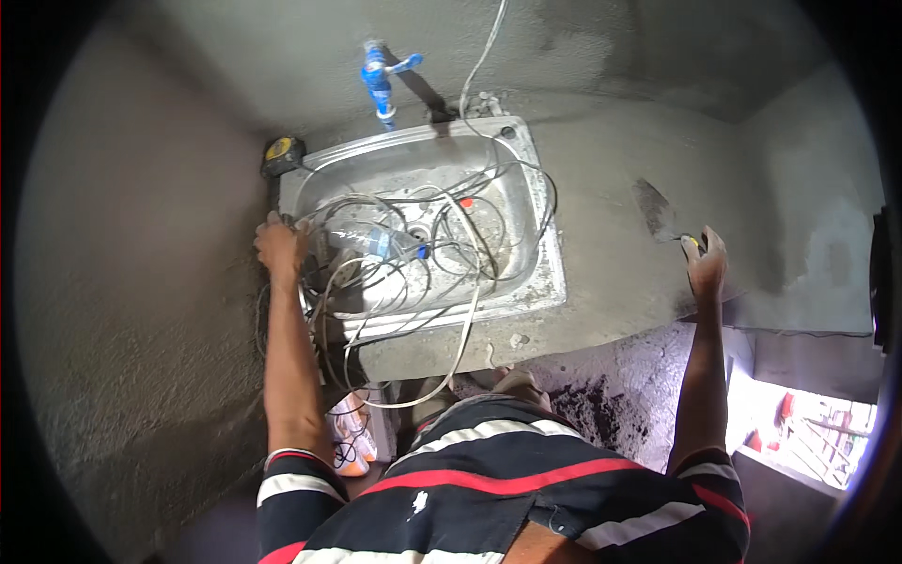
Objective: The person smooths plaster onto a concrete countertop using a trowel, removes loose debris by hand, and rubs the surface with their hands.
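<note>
My right hand (707, 263) is closed round the handle of a trowel (655, 211). Its flat, mortar-smeared blade lies against the grey cement countertop (611, 254) to the right of the sink. At the left, my left hand (282, 242) is closed at the side rim of a metal sink (550, 273), its fingers curled beside the cables; what they grip is hidden. Tangled white and dark cables (465, 329) fill the basin and hang over its front edge. Among them lies a clear plastic bottle (376, 242) with a blue cap.
A yellow and black tape measure (281, 153) sits at the sink's back left corner. Above the basin, a blue and white tap (378, 85) sticks out from the plastered wall. Mortar crumbs (520, 339) lie near the counter's front edge. An orange and white bag (352, 442) is below, at left.
</note>
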A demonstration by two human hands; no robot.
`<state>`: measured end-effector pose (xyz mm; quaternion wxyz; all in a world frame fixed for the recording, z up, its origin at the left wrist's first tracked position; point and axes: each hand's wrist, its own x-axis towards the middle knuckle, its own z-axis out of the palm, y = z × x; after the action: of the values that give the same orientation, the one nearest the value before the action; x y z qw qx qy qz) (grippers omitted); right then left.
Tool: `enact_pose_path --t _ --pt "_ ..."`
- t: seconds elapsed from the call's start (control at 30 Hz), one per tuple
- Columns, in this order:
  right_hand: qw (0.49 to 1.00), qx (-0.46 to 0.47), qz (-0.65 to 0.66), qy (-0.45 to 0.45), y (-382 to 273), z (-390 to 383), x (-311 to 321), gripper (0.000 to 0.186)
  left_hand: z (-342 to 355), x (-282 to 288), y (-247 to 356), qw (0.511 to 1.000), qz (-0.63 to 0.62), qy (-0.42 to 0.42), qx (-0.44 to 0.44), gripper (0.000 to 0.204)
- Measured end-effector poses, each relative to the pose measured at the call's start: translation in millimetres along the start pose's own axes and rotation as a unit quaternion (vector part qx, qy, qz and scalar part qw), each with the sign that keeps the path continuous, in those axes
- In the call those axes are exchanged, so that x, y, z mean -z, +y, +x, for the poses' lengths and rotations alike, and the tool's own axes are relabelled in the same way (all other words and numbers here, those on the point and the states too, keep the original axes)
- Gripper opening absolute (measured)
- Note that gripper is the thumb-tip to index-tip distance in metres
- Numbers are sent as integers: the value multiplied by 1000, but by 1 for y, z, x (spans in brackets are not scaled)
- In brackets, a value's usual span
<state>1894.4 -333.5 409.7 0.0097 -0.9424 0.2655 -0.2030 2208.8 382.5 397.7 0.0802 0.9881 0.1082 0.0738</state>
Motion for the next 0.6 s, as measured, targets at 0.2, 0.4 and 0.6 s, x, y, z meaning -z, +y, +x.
enact_pose_path --t 0.2,0.4,0.6 --pt "981 3 188 -55 -108 -29 16 42 -175 82 89 896 -210 -321 -224 103" --pt "961 109 247 -56 -160 -27 -3 38 -251 38 99 881 -40 -348 -320 98" --pt "974 109 196 -6 -134 2 7 36 -255 26 65 895 -211 -244 -308 87"
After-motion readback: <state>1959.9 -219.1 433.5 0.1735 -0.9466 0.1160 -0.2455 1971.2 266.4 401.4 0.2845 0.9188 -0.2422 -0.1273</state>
